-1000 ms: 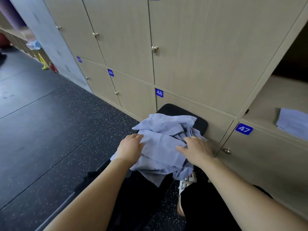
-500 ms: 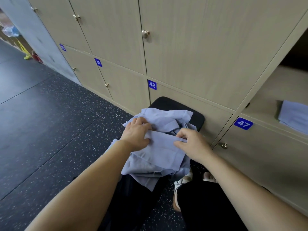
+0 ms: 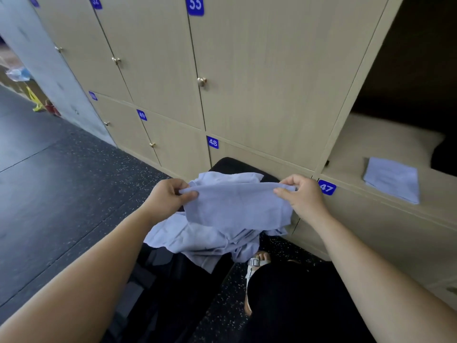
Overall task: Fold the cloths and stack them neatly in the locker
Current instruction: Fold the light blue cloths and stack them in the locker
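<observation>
A light blue cloth (image 3: 235, 206) hangs stretched between my hands above a heap of crumpled blue cloths (image 3: 197, 238). My left hand (image 3: 168, 196) pinches its left top corner and my right hand (image 3: 301, 194) pinches the right top corner. The heap lies on a black padded bench (image 3: 230, 164) pushed against the lockers. One folded blue cloth (image 3: 392, 178) lies flat on the floor of the open locker (image 3: 366, 142) at the right, above the door numbered 47.
Closed beige locker doors (image 3: 259, 70) with brass knobs fill the wall ahead. The dark speckled floor (image 3: 61, 181) stretches to the left. A sandalled foot (image 3: 257, 263) and a dark-clad leg sit below the heap, beside the lower lockers.
My hands, which rested on the heap, took a cloth by its top edge, lifted it and drew it out wide. The camera tilted up a little.
</observation>
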`<state>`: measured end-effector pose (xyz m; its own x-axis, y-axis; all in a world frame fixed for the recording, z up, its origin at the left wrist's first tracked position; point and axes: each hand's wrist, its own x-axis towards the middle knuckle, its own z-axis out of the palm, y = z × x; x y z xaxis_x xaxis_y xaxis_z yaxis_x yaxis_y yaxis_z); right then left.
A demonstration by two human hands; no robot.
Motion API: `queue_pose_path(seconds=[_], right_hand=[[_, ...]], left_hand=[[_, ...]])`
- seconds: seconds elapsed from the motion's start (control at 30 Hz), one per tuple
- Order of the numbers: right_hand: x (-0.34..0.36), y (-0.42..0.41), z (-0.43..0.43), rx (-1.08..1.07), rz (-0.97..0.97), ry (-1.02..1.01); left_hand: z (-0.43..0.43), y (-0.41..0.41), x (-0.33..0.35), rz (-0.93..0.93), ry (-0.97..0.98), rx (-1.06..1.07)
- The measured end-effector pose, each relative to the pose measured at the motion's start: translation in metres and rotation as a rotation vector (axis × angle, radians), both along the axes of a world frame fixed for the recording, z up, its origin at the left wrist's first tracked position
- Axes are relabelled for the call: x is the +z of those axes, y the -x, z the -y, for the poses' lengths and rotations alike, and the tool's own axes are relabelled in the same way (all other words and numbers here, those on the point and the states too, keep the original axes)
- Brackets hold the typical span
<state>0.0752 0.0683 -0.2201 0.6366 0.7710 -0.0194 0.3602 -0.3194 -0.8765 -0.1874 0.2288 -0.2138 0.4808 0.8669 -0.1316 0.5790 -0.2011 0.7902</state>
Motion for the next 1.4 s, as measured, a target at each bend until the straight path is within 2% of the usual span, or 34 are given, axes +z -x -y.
queue_pose_path(seconds=[0.2,0.53,0.7,1.0,1.4], right_hand=[[0.032,-0.010,0.030,-0.196,0.133,0.059],[0.069,0.002,0.059,-0.276,0.249,0.011],[0.079,0.006,0.063,-0.269,0.208,-0.074],[0.092,-0.006,0.079,-0.107,-0.066,-0.267],[0.085,-0.017,0.076,-0.061,-0.085,-0.339]], left_hand=[[0.031,-0.033,0.025,0.129,0.022,0.118],[0.109,-0.127,0.057,0.244,-0.077,0.061],[0.136,-0.159,0.063,0.269,-0.145,0.041],[0.153,-0.178,0.076,0.304,-0.180,0.034],[0.154,-0.183,0.076,0.349,-0.183,-0.016]])
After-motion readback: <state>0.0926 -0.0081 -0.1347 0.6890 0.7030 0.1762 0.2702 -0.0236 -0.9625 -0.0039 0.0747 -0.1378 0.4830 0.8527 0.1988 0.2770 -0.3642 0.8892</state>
